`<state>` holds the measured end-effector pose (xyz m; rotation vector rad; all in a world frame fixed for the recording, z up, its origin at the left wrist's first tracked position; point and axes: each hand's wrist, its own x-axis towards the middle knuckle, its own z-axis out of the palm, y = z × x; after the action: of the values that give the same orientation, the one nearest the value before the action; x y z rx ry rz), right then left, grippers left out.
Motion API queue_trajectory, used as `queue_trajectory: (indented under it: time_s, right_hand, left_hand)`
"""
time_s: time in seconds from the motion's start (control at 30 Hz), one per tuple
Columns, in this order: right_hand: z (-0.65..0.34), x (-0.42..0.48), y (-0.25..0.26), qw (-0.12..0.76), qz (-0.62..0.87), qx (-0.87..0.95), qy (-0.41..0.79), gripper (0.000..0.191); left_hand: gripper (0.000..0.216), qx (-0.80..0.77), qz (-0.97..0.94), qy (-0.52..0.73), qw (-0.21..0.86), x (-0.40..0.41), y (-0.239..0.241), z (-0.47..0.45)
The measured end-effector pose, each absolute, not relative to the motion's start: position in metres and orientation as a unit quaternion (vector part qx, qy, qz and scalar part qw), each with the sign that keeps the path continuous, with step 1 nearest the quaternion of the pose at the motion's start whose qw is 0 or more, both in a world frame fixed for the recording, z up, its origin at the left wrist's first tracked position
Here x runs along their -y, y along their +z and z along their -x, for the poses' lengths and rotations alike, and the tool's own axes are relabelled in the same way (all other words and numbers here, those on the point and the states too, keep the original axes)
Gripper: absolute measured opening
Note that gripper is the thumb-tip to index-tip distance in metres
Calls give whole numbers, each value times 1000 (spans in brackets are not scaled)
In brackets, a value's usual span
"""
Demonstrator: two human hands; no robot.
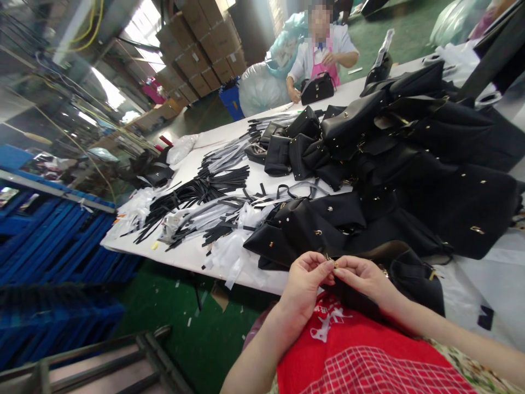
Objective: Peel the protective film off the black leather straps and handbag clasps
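Observation:
Just above the red apron, at the table's front edge, my two hands meet fingertip to fingertip. My left hand [308, 280] is closed in a pinch on a small gold-coloured metal fitting [335, 265]. The fingers of my right hand [366, 277] pinch the same fitting from the other side. Its exact shape is mostly covered by the fingertips. Under and behind my hands lies a black handbag [414, 276] with gold hardware, partly on the table and partly against the apron [353, 350]. More black bags [328, 213] lie right behind it.
Black bags [410, 148] are heaped across the right of the white table [246, 276]. Black straps [197, 191] and clear plastic wrap [240, 246] lie to the left. A co-worker [322, 54] handles a black bag across the table. Blue racks [61, 235] stand at left.

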<state>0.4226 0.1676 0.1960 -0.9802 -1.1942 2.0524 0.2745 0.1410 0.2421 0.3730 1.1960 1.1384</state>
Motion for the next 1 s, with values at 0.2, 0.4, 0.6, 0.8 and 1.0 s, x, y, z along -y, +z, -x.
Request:
queue_trajectory:
  time_s: [0.2,0.4,0.6,0.8,1.0]
  right_hand:
    - [-423,-166,193,288,367,478,744,42]
    - [-426,-168,196,300,375,506,716,45]
    - [-424,-170,199,317,399,472,720,46]
    - [-422,-175,199,341,398,395,754,49]
    - [-424,-180,198,333,459,382,730,56]
  left_hand:
    - [28,-562,-268,533,573,-135,244,-276]
    - [21,-575,-420,510,482,-134,242,-272]
    - [14,-575,-499,493,421,-136,244,-270]
    - [11,-504,-726,390,259,-134,244,-270]
    - [14,-529,-551,465,447,-141,236,-272]
